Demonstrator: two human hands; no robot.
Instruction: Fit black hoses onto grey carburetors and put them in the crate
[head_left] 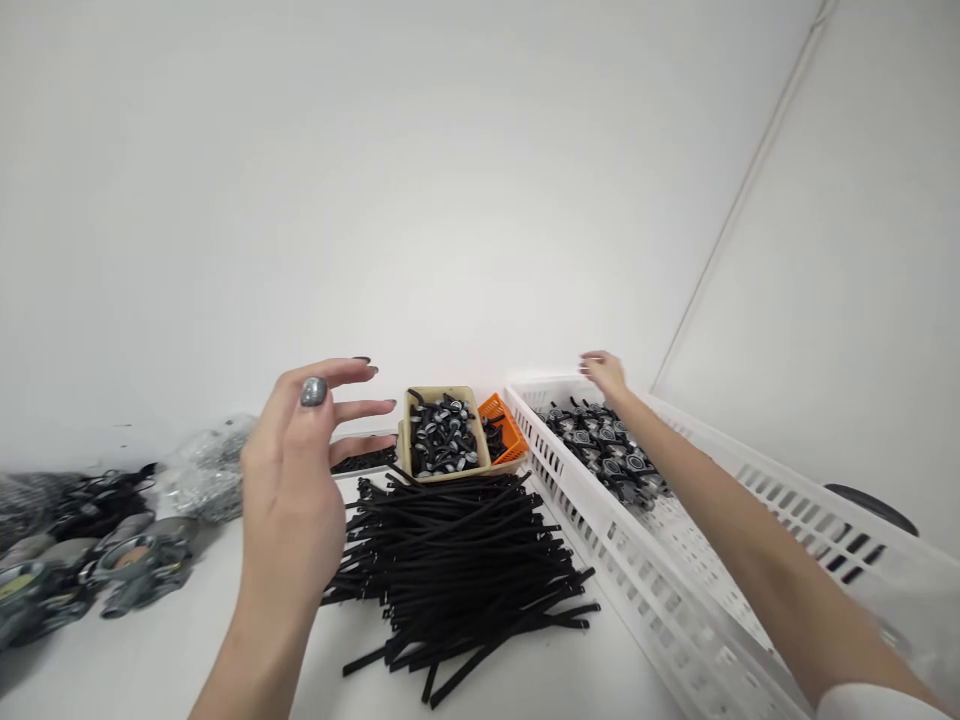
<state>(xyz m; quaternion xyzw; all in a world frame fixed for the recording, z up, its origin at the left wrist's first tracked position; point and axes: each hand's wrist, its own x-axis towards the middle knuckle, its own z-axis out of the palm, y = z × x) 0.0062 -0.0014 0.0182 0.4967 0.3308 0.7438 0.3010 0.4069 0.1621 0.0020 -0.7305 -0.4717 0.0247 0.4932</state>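
Note:
My left hand is raised over the left part of the table, its fingers spread and bent with nothing between them. Below and to its right lies a heap of black straps, apart from the hand. My right hand reaches to the far end of a long white plastic basket. It hovers over several black and grey parts with round faces in that basket. Its fingers are loosely bent and slightly apart, small in view, and I see nothing held in them.
Behind the straps stand a beige bin of small black and silver pieces and an orange basket. At left lie dark grey mask-like parts and clear plastic bags. A white wall rises behind.

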